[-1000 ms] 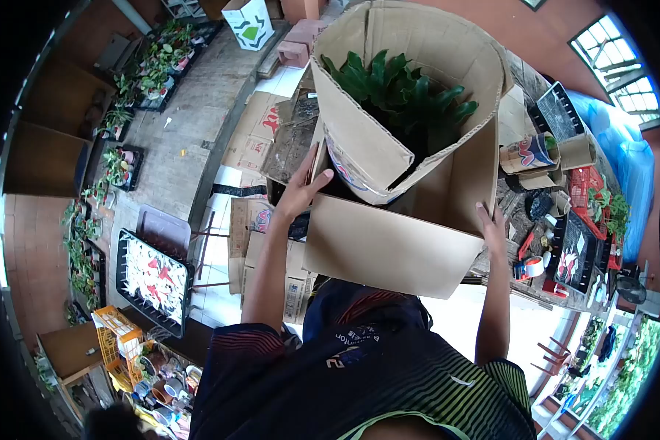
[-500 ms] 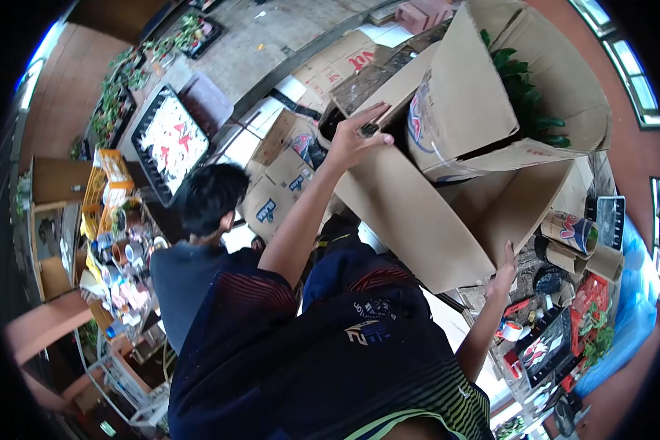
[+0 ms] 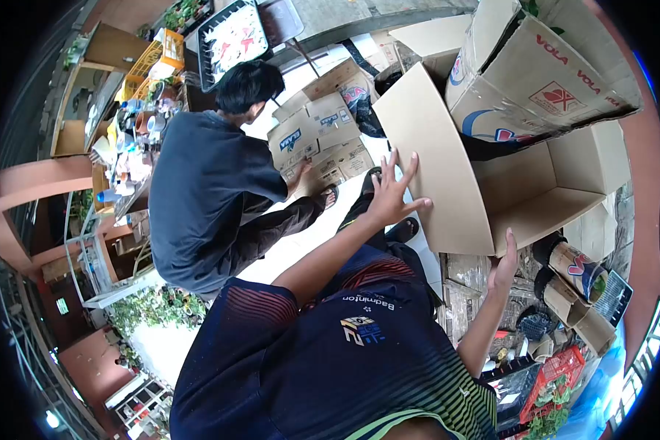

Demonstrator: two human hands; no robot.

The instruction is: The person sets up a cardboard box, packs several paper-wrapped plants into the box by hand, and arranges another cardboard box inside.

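A large cardboard box [image 3: 458, 191], its open side showing a bare brown inside, is in front of me at the right. My left hand [image 3: 394, 192] has its fingers spread beside the box's near left panel; light contact there is unclear. My right hand [image 3: 503, 270] is at the box's lower edge, thumb up along the cardboard and the other fingers partly hidden. Directly above, and seeming to rest against this box, is a second cardboard box [image 3: 546, 81] with red and blue print, tilted, with some green leaves at its top.
A person in dark clothes [image 3: 209, 191] crouches at my left, one hand on flattened printed cardboard [image 3: 308, 132]. A black tray [image 3: 235, 37] stands behind them. At lower right are a red crate [image 3: 557, 381], a rolled printed carton [image 3: 576, 268] and blue plastic sheeting [image 3: 601, 389].
My left hand has left the box's upper rim and come down beside its near panel, fingers spreading. The view has turned, showing more of the crouching person. My right hand stays at the lower edge.
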